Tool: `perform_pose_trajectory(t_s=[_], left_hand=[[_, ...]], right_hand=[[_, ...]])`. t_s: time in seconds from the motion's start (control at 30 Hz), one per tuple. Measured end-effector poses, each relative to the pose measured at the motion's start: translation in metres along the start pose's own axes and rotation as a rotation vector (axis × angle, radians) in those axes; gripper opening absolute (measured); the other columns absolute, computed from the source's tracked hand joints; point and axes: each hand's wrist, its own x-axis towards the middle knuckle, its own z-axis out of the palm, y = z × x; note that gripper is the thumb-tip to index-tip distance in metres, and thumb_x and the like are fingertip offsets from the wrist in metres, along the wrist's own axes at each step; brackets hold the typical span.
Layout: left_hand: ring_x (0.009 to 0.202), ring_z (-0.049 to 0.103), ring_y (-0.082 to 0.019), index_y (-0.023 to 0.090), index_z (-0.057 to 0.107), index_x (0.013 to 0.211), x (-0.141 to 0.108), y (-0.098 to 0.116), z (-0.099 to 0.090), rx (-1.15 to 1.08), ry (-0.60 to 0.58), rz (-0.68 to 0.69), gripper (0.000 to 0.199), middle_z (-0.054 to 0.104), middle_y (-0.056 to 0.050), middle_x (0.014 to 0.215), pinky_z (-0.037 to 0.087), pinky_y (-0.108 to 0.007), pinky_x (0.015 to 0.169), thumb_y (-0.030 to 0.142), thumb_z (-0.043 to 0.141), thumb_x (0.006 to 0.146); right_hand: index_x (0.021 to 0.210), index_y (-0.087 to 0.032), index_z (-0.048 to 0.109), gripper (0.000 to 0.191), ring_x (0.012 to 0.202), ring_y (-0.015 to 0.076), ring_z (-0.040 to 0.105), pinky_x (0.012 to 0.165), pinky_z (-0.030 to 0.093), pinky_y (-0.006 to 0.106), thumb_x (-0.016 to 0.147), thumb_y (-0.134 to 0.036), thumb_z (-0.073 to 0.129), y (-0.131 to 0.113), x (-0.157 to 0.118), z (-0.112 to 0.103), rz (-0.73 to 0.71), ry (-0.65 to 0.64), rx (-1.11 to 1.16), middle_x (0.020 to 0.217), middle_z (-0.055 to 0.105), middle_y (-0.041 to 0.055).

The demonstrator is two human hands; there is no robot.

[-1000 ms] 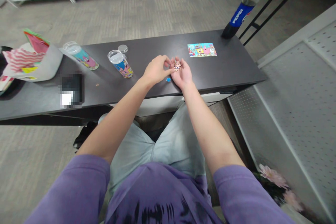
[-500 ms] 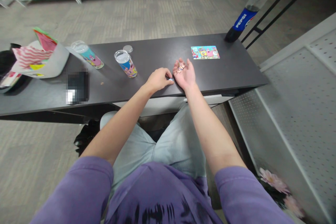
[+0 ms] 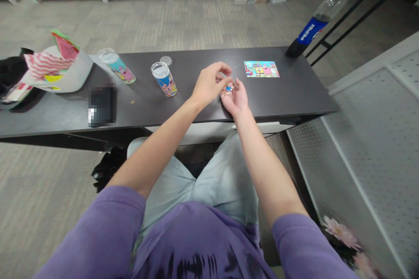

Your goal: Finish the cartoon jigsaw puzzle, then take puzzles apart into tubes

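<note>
Up from beside the near edge of the surface (image 3: pixel 299 89), the blue piece (image 3: pixel 228 89) has moved into my right hand (image 3: pixel 236 99), and my left hand (image 3: pixel 209 85) has risen to hang just over that palm. Left fingers curl loosely with a small gap between thumb and index; I see nothing pinched there, though I can't make out every tip. Right fingers are half curled into a bowl, palm up, close to the near edge, cradling the pale pieces (image 3: pixel 231 84) with the blue one lying among them. To do this well, I judge, the bowl should be kept level and its fingers snug together (light bits like these could slip through any crack), and each bit let go low, over the middle of the palm, so nothing skitters off the near edge. Further out, the picture card (image 3: pixel 262 69) lies flat toward the far edge, right of my hands, and the bottle (image 3: pixel 314 28) stands by the far right corner. Leftward stands a tumbler (image 3: pixel 167 83), with a round lid (image 3: pixel 166 60) behind it near the far edge, both well apart from my fingers.
</note>
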Motion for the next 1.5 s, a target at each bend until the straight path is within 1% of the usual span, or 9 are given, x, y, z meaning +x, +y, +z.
perform_pose_trajectory(t_s=[0.1, 0.23, 0.4, 0.53, 0.67, 0.77, 1.03, 1.2, 1.5], left_hand=[[0.102, 0.077, -0.021, 0.027, 0.081, 0.113, -0.031, -0.004, -0.025, 0.055, 0.138, 0.069, 0.007, 0.085, -0.004, 0.115, 0.065, -0.041, 0.104, 0.032, 0.084, 0.109], [0.102, 0.072, -0.026, 0.029, 0.074, 0.114, -0.093, -0.038, -0.085, 0.163, 0.367, 0.013, 0.025, 0.074, -0.004, 0.105, 0.063, -0.051, 0.11, 0.051, 0.084, 0.106], [0.152, 0.069, -0.043, 0.026, 0.05, 0.171, -0.124, -0.091, -0.136, 0.227, 0.558, -0.191, 0.115, 0.066, -0.024, 0.168, 0.062, -0.062, 0.126, 0.06, 0.109, 0.079], [0.164, 0.069, -0.043, 0.028, 0.046, 0.182, -0.106, -0.112, -0.133, 0.181, 0.431, -0.304, 0.124, 0.07, -0.023, 0.176, 0.063, -0.062, 0.133, 0.055, 0.114, 0.082], [0.142, 0.082, -0.035, 0.023, 0.069, 0.169, -0.09, -0.115, -0.124, 0.116, 0.294, -0.313, 0.074, 0.081, -0.017, 0.161, 0.071, -0.062, 0.125, 0.056, 0.095, 0.109], [0.132, 0.084, -0.031, 0.022, 0.077, 0.16, -0.088, -0.112, -0.124, 0.11, 0.254, -0.302, 0.058, 0.084, -0.014, 0.152, 0.073, -0.06, 0.12, 0.056, 0.089, 0.115], [0.153, 0.073, -0.038, 0.024, 0.072, 0.172, -0.092, -0.1, -0.129, 0.242, 0.32, -0.301, 0.072, 0.077, -0.017, 0.165, 0.059, -0.068, 0.137, 0.044, 0.094, 0.107], [0.149, 0.074, -0.038, 0.024, 0.074, 0.169, -0.092, -0.096, -0.129, 0.281, 0.299, -0.283, 0.068, 0.078, -0.016, 0.162, 0.06, -0.067, 0.135, 0.048, 0.093, 0.108], [0.148, 0.075, -0.037, 0.024, 0.074, 0.167, -0.092, -0.099, -0.129, 0.308, 0.285, -0.268, 0.064, 0.078, -0.016, 0.163, 0.063, -0.067, 0.133, 0.053, 0.091, 0.112]], right_hand=[[0.093, -0.029, 0.055, 0.041, 0.057, 0.0106, 0.044, 0.048, 0.038, 0.018, 0.133, -0.032, 0.053, -0.003, -0.004, 0.008, 0.035, 0.0, 0.004, 0.069, 0.055, -0.0083], [0.091, -0.029, 0.049, 0.045, 0.048, 0.0078, 0.038, 0.043, 0.034, 0.017, 0.135, -0.035, 0.057, 0.003, -0.004, 0.039, 0.045, -0.055, 0.017, 0.068, 0.053, -0.0106], [0.09, -0.029, 0.052, 0.05, 0.051, 0.0093, 0.043, 0.048, 0.044, 0.024, 0.137, -0.044, 0.058, 0.046, 0.009, 0.107, -0.006, -0.191, -0.078, 0.076, 0.062, -0.0075], [0.086, -0.03, 0.052, 0.058, 0.054, 0.011, 0.043, 0.054, 0.049, 0.027, 0.136, -0.057, 0.065, 0.087, 0.025, 0.158, -0.08, -0.293, -0.252, 0.078, 0.059, -0.0069], [0.086, -0.029, 0.054, 0.061, 0.057, 0.0101, 0.047, 0.057, 0.049, 0.026, 0.136, -0.063, 0.062, 0.109, 0.041, 0.186, -0.114, -0.29, -0.384, 0.08, 0.059, -0.0062], [0.084, -0.029, 0.054, 0.062, 0.06, 0.0096, 0.053, 0.059, 0.05, 0.025, 0.133, -0.065, 0.069, 0.115, 0.049, 0.194, -0.164, -0.313, -0.47, 0.082, 0.062, -0.005], [0.09, -0.029, 0.057, 0.063, 0.064, 0.0102, 0.062, 0.059, 0.053, 0.025, 0.131, -0.076, 0.062, 0.118, 0.073, 0.188, -0.212, -0.357, -0.48, 0.085, 0.068, -0.003], [0.093, -0.03, 0.061, 0.066, 0.099, 0.0189, 0.083, 0.073, 0.065, 0.029, 0.115, -0.09, 0.077, 0.119, 0.084, 0.174, -0.292, -0.406, -0.547, 0.097, 0.075, 0.0007], [0.102, -0.029, 0.071, 0.069, 0.123, 0.0255, 0.088, 0.083, 0.069, 0.029, 0.114, -0.096, 0.069, 0.111, 0.079, 0.164, -0.316, -0.451, -0.517, 0.107, 0.082, 0.0029]])
